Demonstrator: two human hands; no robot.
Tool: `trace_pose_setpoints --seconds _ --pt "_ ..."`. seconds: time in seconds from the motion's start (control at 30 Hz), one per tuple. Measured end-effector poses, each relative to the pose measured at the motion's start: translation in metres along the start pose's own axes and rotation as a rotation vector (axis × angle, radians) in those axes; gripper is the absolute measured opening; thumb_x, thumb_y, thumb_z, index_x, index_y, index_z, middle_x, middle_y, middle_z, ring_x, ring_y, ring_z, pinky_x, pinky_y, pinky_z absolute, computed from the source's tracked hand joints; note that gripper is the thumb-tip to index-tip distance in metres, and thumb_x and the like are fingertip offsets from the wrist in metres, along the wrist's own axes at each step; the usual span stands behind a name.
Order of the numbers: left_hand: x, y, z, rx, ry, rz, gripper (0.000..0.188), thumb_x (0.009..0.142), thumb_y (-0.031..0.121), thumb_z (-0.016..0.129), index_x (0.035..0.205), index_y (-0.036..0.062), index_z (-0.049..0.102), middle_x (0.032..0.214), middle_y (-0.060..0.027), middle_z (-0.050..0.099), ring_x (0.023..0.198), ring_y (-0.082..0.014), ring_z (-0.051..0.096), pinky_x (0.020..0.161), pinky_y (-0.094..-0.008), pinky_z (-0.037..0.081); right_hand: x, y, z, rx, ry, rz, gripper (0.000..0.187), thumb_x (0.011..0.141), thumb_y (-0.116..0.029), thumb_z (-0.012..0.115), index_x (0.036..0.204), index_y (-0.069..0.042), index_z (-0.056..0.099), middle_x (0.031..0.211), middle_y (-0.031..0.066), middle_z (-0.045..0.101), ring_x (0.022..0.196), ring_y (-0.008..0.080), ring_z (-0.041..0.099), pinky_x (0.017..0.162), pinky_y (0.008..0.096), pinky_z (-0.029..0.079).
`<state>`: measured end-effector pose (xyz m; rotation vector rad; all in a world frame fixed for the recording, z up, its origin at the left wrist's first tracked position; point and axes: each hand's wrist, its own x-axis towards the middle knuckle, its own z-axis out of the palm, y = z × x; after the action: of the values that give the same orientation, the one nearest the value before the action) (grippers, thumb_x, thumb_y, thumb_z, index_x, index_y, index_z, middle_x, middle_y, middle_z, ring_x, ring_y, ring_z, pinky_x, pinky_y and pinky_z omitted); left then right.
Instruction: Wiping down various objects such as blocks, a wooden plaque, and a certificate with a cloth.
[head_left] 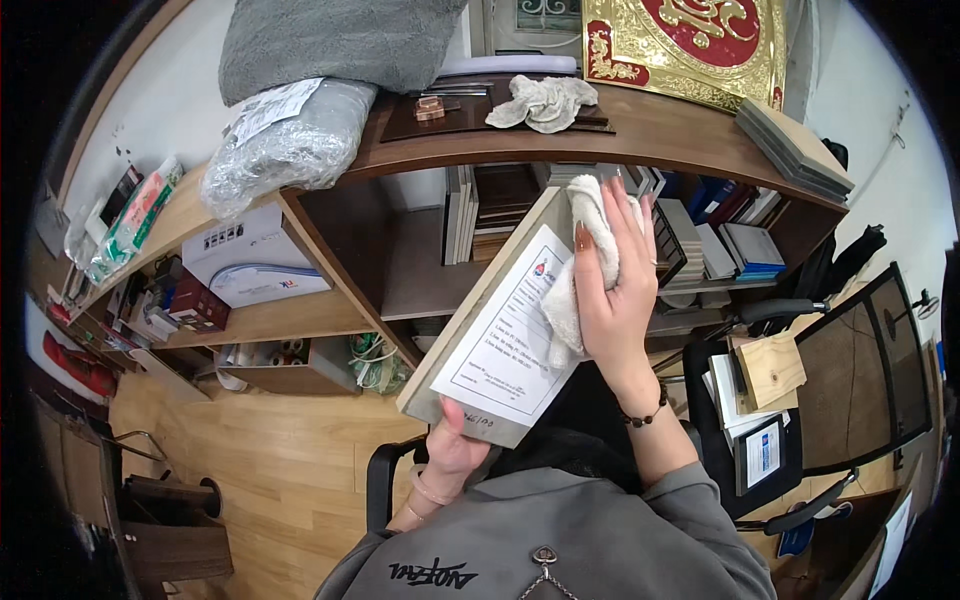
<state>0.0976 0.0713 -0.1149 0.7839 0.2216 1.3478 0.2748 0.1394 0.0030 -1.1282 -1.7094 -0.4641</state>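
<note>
A thick grey slab [473,312], with a printed white sheet [500,350] on its face, is held at a slant in front of me. My left hand [456,450] grips its lower corner, with the thumb on the front. My right hand [620,295] lies along the slab's right side with its fingers extended. Under that palm and those fingers is a bunched white cloth [564,312], pressed against the slab and covering part of the sheet's right edge. The slab's back and the fingers of my left hand behind it are hidden.
Ahead stands a wooden shelf unit [690,130] bearing another crumpled cloth [543,104], a gold and red panel [690,45] and stacked grey slabs [795,148]. A plastic-wrapped bundle [290,140] sits left. On the right, an office chair [715,430] carries boards and a framed sheet.
</note>
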Motion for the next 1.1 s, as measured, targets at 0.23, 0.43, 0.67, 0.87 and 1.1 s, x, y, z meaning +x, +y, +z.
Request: trace_pose_setpoints --seconds 0.23,0.43,0.67,0.87,1.1 --pt "0.022 0.019 0.022 0.986 -0.167 0.332 0.059 0.076 0.015 0.066 0.13 0.0026 0.043 0.134 -0.0161 0.042 0.126 -0.0324 0.037 0.103 -0.0457 0.028 -0.051 -0.054 -0.009 1.186 -0.145 0.702 0.061 0.083 -0.014 0.059 0.133 0.006 0.03 0.119 0.0204 0.052 0.118 0.0268 0.045 0.101 0.0394 0.033" --pt "0.037 0.046 0.047 1.668 -0.431 0.538 0.063 0.065 0.011 0.071 0.125 0.0072 0.051 0.137 -0.0156 0.039 0.129 -0.0379 0.031 0.104 -0.0507 0.025 -0.025 -0.02 -0.038 1.388 -0.426 0.942 0.054 0.078 -0.011 0.062 0.124 0.006 0.041 0.113 0.0143 0.056 0.1 0.0172 0.056 0.087 0.0296 0.044" --pt "0.034 0.069 0.053 1.587 -0.279 0.27 0.058 0.072 0.009 0.07 0.126 0.0053 0.049 0.135 -0.0161 0.042 0.131 -0.0358 0.029 0.105 -0.0484 0.024 -0.057 0.013 -0.031 1.413 -0.28 1.184 0.054 0.072 -0.006 0.063 0.121 0.006 0.044 0.11 0.0142 0.058 0.097 0.0179 0.058 0.084 0.0284 0.046" --pt "0.054 0.049 -0.022 0.261 0.188 -0.502 0.049 0.086 0.025 0.06 0.123 -0.0035 0.046 0.119 -0.0126 0.054 0.111 -0.0198 0.051 0.092 -0.0297 0.041 -0.096 0.025 -0.003 1.554 -0.374 1.363 0.052 0.074 -0.009 0.064 0.121 0.006 0.045 0.107 0.0148 0.059 0.091 0.0207 0.061 0.081 0.0284 0.048" --pt "0.071 0.039 -0.074 0.255 0.544 -0.13 0.03 0.089 0.018 0.056 0.109 -0.0035 0.054 0.1 -0.0079 0.061 0.091 -0.0127 0.057 0.08 -0.0245 0.044 -0.12 0.082 -0.006 1.262 -0.228 1.407 0.043 0.079 -0.015 0.061 0.115 0.005 0.048 0.102 0.0143 0.059 0.086 0.0211 0.061 0.074 0.0287 0.051"
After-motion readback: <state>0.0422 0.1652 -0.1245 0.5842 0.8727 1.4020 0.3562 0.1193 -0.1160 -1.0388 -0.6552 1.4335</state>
